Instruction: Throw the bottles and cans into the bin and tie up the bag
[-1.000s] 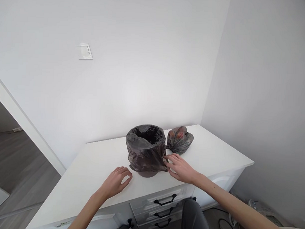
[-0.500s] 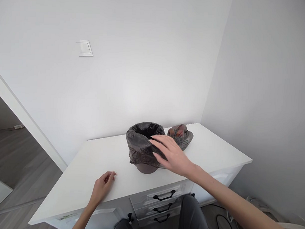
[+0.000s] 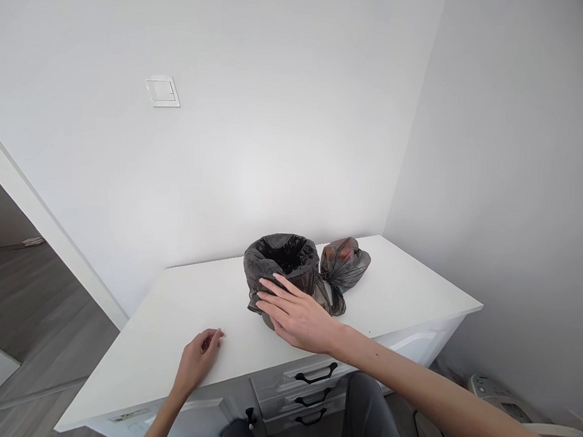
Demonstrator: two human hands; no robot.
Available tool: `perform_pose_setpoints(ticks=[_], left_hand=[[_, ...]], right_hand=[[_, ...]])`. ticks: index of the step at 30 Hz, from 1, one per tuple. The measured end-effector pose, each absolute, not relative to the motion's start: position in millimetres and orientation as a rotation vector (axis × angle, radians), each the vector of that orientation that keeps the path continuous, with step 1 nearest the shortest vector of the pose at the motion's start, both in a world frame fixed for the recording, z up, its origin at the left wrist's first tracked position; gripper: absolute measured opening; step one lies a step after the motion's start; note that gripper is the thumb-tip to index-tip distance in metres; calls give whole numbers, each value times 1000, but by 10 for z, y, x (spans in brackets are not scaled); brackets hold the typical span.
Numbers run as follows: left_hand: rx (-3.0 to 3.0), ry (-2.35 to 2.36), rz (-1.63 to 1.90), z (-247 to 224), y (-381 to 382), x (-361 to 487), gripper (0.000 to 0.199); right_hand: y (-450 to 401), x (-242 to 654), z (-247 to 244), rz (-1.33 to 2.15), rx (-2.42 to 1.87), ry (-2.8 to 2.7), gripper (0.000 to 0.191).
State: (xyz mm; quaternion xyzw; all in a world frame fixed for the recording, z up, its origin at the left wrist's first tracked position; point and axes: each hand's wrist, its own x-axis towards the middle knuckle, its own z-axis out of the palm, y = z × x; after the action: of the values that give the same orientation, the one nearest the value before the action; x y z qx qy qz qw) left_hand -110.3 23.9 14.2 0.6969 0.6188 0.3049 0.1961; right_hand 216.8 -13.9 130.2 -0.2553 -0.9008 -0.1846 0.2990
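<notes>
A small bin lined with a black plastic bag (image 3: 290,253) stands upright on the white cabinet top (image 3: 188,304), the bag folded over its rim. My right hand (image 3: 298,314) lies against the front of the bag, fingers spread and holding nothing; it hides part of the bin's lower body. To the right of the bin is a knotted dark bag (image 3: 347,265) with reddish things showing through. My left hand (image 3: 200,355) rests on the cabinet top to the left, its fingers curled together; whatever is in them, if anything, is too small to name.
The white wall (image 3: 275,148) with a light switch (image 3: 162,91) rises behind the cabinet, and a grey wall stands at the right. Drawers with black handles (image 3: 316,372) face my knees. A pale appliance (image 3: 498,394) sits on the floor at lower right.
My right hand has moved left and down, from the bin's right side to its front. More of the knotted bag now shows. My left hand has stayed nearly in place.
</notes>
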Motion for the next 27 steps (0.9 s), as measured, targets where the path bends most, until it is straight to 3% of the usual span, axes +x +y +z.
perform_pose_setpoints(ticks=[7, 13, 20, 27], left_hand=[[1959, 1732, 869, 103, 267, -1134, 50], [1968, 1728, 864, 69, 270, -1157, 52], [1963, 1729, 857, 40, 286, -1160, 50], [1955, 1723, 855, -10, 311, -1195, 52]], right_hand=[[-42, 2194, 1152, -475, -591, -2520, 38], [-238, 2308, 1364, -421, -453, -2430, 34], [-154, 2744, 1706, -268, -810, -2131, 37], [200, 2883, 1564, -75, -942, -2201, 31]])
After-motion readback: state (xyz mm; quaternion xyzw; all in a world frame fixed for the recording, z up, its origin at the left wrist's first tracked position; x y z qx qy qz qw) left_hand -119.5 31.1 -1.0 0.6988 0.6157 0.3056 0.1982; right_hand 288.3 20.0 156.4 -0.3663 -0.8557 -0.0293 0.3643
